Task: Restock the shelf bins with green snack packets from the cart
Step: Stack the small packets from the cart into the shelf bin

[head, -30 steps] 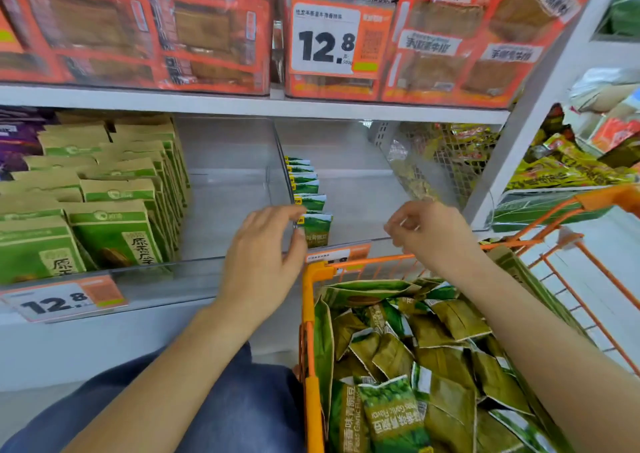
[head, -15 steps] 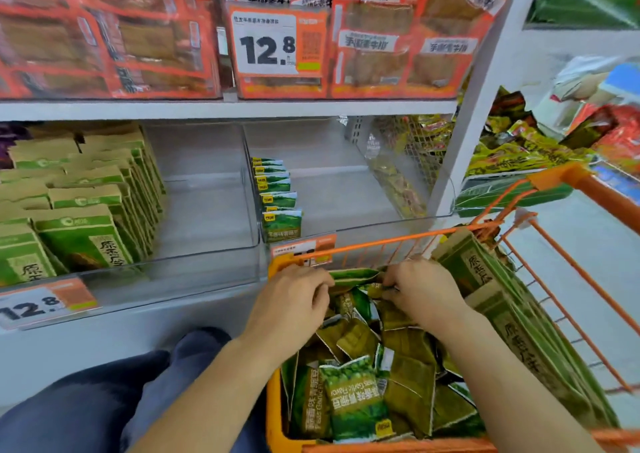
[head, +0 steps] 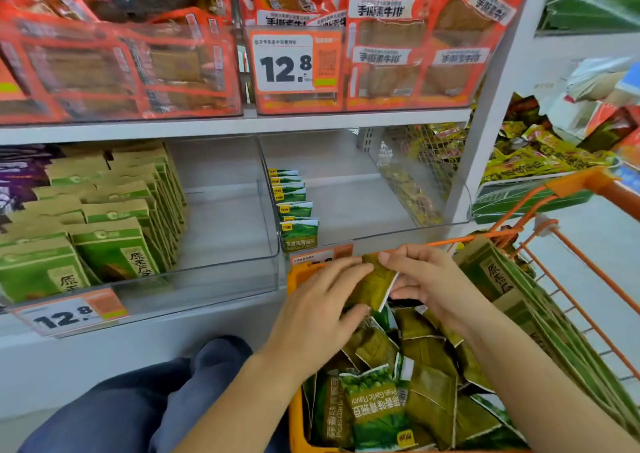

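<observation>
Both hands are over the orange cart, which is heaped with green snack packets and, along its right side, taller green-and-tan bags. The left hand and right hand together grip one green packet, lifted just above the heap. On the shelf, the clear right bin holds only a short row of matching packets against its left wall. The left bin holds upright green-and-tan bags on its left side. Red packs fill the bins on the shelf above.
</observation>
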Tool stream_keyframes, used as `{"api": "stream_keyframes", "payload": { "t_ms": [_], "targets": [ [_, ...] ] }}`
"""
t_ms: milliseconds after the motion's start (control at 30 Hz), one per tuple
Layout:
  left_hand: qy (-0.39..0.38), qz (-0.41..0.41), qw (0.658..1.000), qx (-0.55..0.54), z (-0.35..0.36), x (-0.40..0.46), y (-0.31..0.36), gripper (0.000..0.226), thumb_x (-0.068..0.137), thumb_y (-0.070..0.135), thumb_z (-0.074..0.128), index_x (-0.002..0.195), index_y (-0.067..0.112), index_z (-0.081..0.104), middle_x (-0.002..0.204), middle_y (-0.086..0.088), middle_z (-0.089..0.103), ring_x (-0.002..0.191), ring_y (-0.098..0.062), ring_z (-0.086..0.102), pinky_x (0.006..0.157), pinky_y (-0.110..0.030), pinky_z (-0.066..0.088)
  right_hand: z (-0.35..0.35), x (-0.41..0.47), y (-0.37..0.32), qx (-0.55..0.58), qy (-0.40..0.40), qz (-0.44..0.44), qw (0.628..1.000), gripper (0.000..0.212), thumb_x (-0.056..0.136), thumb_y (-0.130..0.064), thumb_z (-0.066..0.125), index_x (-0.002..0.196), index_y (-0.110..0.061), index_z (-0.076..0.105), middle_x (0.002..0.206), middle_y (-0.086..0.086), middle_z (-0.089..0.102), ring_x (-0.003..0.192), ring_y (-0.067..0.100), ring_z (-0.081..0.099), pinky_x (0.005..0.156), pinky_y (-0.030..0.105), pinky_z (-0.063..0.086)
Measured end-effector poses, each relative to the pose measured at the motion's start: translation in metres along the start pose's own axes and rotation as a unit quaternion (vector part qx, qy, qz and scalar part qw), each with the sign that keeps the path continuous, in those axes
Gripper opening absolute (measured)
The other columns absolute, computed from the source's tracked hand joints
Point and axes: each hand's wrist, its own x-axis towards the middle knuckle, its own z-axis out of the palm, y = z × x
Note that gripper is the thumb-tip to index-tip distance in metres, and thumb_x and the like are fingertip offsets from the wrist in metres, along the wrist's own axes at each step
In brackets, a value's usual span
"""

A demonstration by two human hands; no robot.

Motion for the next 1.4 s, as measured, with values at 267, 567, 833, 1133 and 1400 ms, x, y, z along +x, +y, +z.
{"api": "stream_keyframes", "payload": {
  "t_ms": [267, 567, 833, 1133, 1400],
  "targets": [
    [0.131, -0.266, 0.872, -0.39, -0.025, 0.002, -0.015, 0.031, 0.095, 0.011, 0.054, 0.115, 0.031, 0.042, 0.101, 0.003, 0.072, 0.093, -0.007, 0.069, 0.075, -0.023, 0.055, 0.03, 0.009, -0.009, -0.11, 0.087, -0.078, 0.987, 0.029, 0.085, -0.036, 0.063, 0.101, -0.012, 0.069, 0.091, 0.0, 0.072, 0.081, 0.007, 0.066, 0.063, 0.019, 0.052],
    [0.166, -0.266, 0.936, -0.164, -0.033, -0.002, -0.029, 0.03, 0.099, 0.026, 0.045, 0.127, 0.036, 0.041, 0.123, 0.011, 0.057, 0.119, -0.005, 0.048, 0.1, -0.026, 0.04, 0.054, 0.039, -0.027, -0.212, 0.012, -0.168, 0.963, 0.003, 0.08, -0.007, 0.072, 0.08, -0.007, 0.069, 0.059, 0.004, 0.059, 0.055, 0.011, 0.052, 0.057, 0.02, 0.042],
    [0.111, -0.312, 0.938, 0.103, -0.025, 0.009, -0.085, 0.048, 0.095, 0.034, 0.038, 0.136, 0.01, 0.047, 0.134, -0.014, 0.054, 0.136, -0.03, 0.034, 0.116, -0.041, 0.007, 0.045, 0.122, -0.027, -0.385, 0.014, -0.122, 0.915, 0.012, 0.083, -0.012, 0.073, 0.074, -0.017, 0.066, 0.07, 0.01, 0.064, 0.073, 0.028, 0.066, 0.08, 0.046, 0.054],
    [0.098, -0.287, 0.941, 0.153, -0.018, 0.004, -0.095, 0.056, 0.091, 0.04, 0.027, 0.127, 0.009, 0.055, 0.122, -0.013, 0.063, 0.126, -0.031, 0.047, 0.108, -0.036, 0.013, 0.07, 0.165, -0.005, -0.561, -0.045, -0.053, 0.825, 0.016, 0.08, -0.015, 0.075, 0.091, -0.009, 0.065, 0.089, 0.002, 0.055, 0.084, 0.015, 0.05, 0.054, 0.013, 0.034],
    [0.093, -0.287, 0.94, 0.161, -0.018, 0.006, -0.092, 0.055, 0.091, 0.039, 0.027, 0.124, 0.01, 0.058, 0.117, -0.012, 0.065, 0.122, -0.031, 0.051, 0.104, -0.037, 0.017, 0.071, 0.168, -0.005, -0.63, -0.092, 0.085, 0.767, 0.03, 0.084, -0.038, 0.07, 0.081, -0.011, 0.056, 0.077, 0.001, 0.054, 0.078, 0.018, 0.052, 0.057, 0.024, 0.038]
  ]
}}
